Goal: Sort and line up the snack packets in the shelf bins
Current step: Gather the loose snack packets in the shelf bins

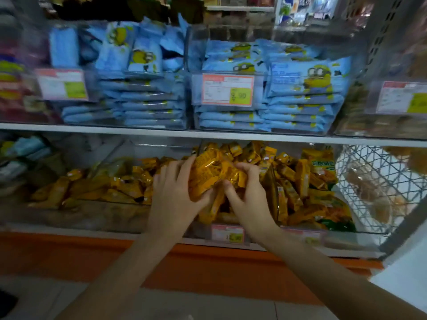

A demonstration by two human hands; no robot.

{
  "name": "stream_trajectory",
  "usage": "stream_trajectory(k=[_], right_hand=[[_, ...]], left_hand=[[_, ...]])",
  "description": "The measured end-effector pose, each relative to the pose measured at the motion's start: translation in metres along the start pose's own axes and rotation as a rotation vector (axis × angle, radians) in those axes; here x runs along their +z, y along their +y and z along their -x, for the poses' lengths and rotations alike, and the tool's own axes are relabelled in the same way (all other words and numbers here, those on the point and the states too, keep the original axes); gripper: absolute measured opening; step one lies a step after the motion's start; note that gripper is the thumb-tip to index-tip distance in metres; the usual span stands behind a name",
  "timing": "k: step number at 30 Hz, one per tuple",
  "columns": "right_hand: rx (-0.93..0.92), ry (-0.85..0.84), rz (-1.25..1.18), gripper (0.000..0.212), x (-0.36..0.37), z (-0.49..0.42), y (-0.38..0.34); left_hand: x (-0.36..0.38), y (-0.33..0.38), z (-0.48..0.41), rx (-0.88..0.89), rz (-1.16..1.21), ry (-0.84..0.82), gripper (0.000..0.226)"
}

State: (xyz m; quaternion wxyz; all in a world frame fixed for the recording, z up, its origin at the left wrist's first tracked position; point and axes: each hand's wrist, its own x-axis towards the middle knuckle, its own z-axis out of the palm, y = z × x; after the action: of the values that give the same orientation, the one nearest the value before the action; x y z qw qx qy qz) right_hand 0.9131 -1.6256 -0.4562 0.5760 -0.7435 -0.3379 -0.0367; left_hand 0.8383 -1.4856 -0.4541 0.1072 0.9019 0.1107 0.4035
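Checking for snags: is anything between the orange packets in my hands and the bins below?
Nothing visible. The left hand and right hand grip the packets just above the bins, with only loose packets lying beneath.

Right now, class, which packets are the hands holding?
The yellow packets, lower down: the left hand and right hand grip a bundle. The blue packets above sit untouched.

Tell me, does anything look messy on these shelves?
Yes. The orange packets in the lower bins lie jumbled, pointing every way, unlike the flat blue stacks above. Some blue packets in the upper left bin stand tilted on their stack.
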Motion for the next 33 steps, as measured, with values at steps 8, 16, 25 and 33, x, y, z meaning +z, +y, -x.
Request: stream_trajectory(k=[8, 16, 25, 33], right_hand=[[0.016, -0.052, 0.133, 0.034, 0.090, -0.058, -0.008], [0.096, -0.438, 0.686, 0.053, 0.086, -0.067, 0.021], [-0.144, -0.091, 0.749, 0.051, 0.001, -0.028, 0.043], [0.268, -0.094, 0.674, 0.093, -0.052, -0.073, 0.069]], left_hand=[[-0.040, -0.110, -0.014, -0.287, -0.282, -0.087, 0.072], [-0.029, -0.120, -0.025, -0.343, -0.139, -0.221, 0.041], [0.019, -0.038, -0.009, 0.220, -0.014, -0.391, 0.047], [0.065, -0.010, -0.027, 0.079, -0.111, -0.556, 0.053]])
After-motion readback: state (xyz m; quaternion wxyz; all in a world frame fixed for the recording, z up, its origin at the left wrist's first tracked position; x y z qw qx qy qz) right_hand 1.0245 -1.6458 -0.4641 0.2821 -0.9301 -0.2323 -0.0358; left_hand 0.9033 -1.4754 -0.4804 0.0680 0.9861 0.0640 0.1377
